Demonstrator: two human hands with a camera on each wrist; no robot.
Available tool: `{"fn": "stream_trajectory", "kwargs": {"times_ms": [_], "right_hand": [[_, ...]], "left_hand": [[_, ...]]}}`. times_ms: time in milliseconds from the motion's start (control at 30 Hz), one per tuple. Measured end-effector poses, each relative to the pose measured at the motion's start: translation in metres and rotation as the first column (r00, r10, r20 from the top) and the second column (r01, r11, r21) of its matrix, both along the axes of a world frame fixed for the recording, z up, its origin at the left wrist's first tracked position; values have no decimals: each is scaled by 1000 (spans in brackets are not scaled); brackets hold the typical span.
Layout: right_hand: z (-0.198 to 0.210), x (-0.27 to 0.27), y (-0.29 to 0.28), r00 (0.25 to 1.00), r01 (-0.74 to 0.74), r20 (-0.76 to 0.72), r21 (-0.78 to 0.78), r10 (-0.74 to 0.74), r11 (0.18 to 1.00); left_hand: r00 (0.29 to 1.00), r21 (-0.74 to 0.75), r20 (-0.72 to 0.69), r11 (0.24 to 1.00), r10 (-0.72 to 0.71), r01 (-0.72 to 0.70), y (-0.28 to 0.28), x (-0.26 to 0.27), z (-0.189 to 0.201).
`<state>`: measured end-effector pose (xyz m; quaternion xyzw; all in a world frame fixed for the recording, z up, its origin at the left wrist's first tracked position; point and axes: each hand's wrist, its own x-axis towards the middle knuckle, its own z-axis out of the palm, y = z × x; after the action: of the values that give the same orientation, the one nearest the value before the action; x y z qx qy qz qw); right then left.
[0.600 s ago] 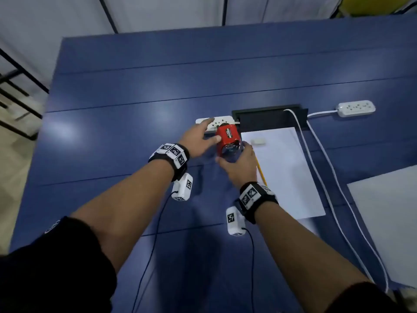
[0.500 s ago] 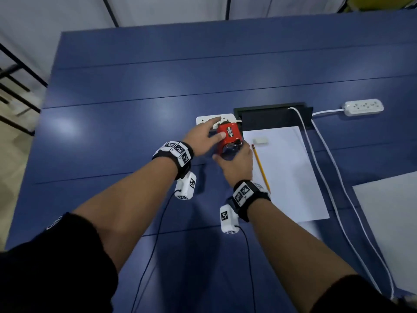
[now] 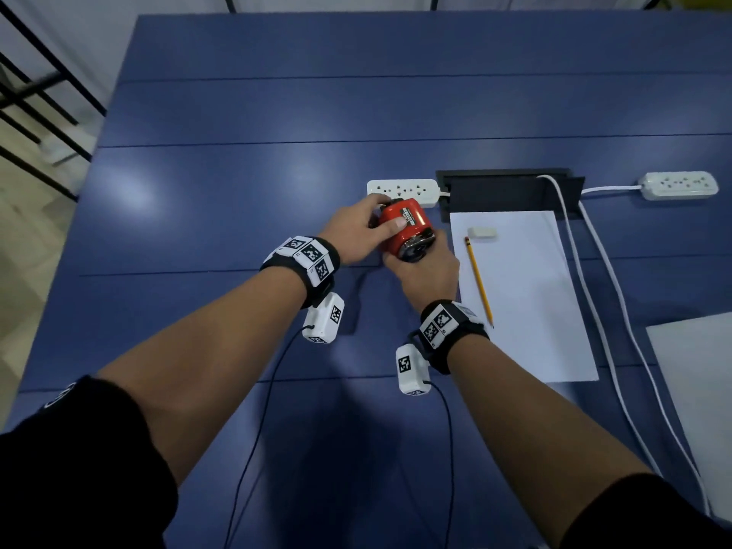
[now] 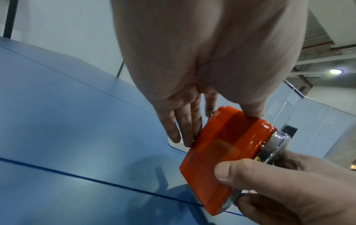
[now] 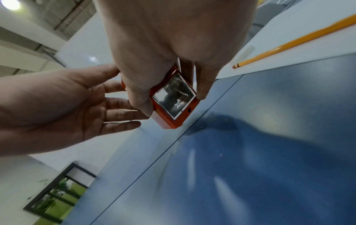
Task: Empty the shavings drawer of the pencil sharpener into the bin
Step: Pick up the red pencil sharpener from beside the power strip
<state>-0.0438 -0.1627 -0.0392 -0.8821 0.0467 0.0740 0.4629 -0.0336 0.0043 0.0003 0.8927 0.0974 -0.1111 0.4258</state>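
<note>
Both left hand (image 3: 356, 231) and right hand (image 3: 427, 275) pinch the pencil sharpener (image 3: 406, 227), thumb opposite fingers (image 4: 185, 124).

- The right hand (image 5: 173, 38) pinches the red pencil sharpener (image 5: 167, 120) from above, with the thumb on one side and the fingers on the other.
- The sharpener's clear window (image 5: 173, 95) faces the camera, framed in red and carrying white lettering.
- The left hand (image 5: 57, 109) shows its palm. Its thumb and straight fingers reach to the sharpener's left side.
- The blue tabletop (image 5: 269, 144) spreads below.
- At upper right, a yellow pencil (image 5: 300, 38) lies on a white paper sheet (image 5: 308, 49).
</note>
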Motion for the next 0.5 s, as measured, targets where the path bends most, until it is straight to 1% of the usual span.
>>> {"fn": "stream_trajectory", "kwargs": {"times_ms": [100, 200, 367, 500], "right_hand": [[10, -26, 6, 998, -65, 4, 32, 65, 997], [18, -59, 13, 991, -132, 8, 39, 131, 991], [34, -119, 26, 963, -270, -4, 44, 270, 962], [44, -165, 43, 939, -343, 13, 38, 342, 939]], "left_hand": [[999, 22, 40, 1000, -10, 10, 17, -39, 17], [998, 30, 48, 999, -34, 32, 38, -87, 28], [997, 45, 33, 996, -74, 72, 73, -170, 38], [996, 62, 34, 995, -85, 83, 95, -226, 40]]}}
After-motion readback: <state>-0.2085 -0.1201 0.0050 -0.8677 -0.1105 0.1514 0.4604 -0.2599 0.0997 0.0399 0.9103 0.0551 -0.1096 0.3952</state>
